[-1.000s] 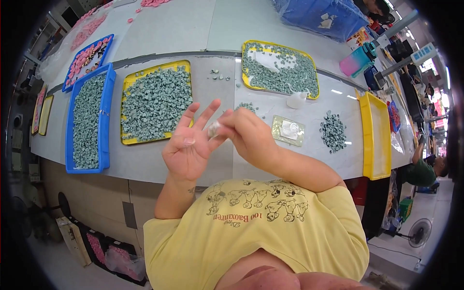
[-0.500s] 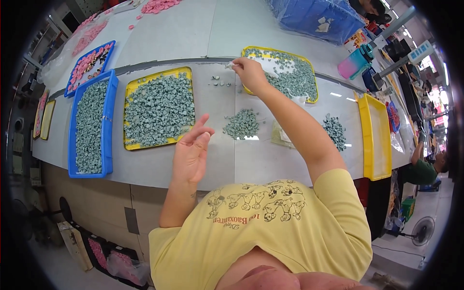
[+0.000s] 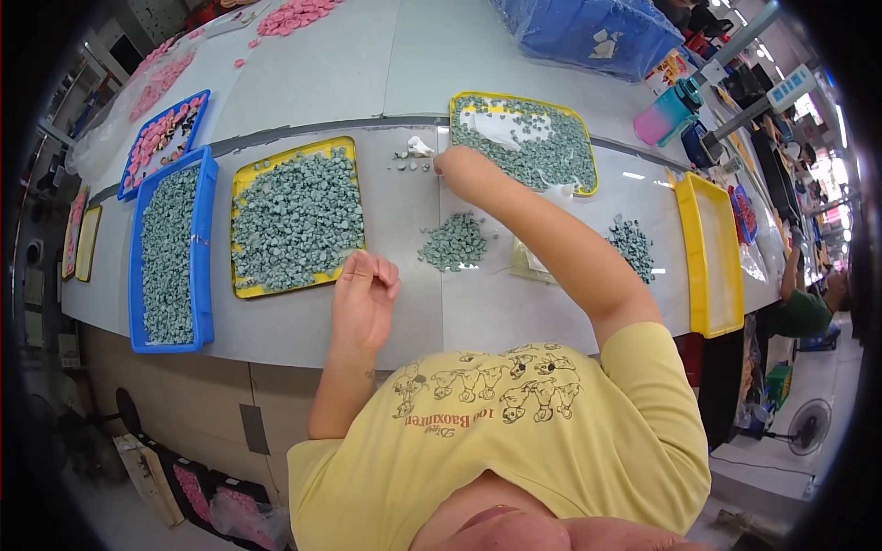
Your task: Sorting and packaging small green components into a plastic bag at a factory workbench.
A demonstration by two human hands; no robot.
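Left hand [image 3: 366, 294] near centre, fingers curled closed beside yellow tray [image 3: 342, 147], right hand [image 3: 466, 174] upper centre, grip unclear, near white wad [image 3: 420, 147]

right fingers [image 3: 443, 164] near white wad [image 3: 420, 147], green pieces [image 3: 452, 242]

Long grey worktable [image 3: 404, 321] is filling the middle. Pale floor [image 3: 749, 477] is showing lower right, round fan [image 3: 809, 427] standing there. Light strip [image 3: 842, 129] is glowing upper right; metal post [image 3: 751, 35] is slanting nearby.
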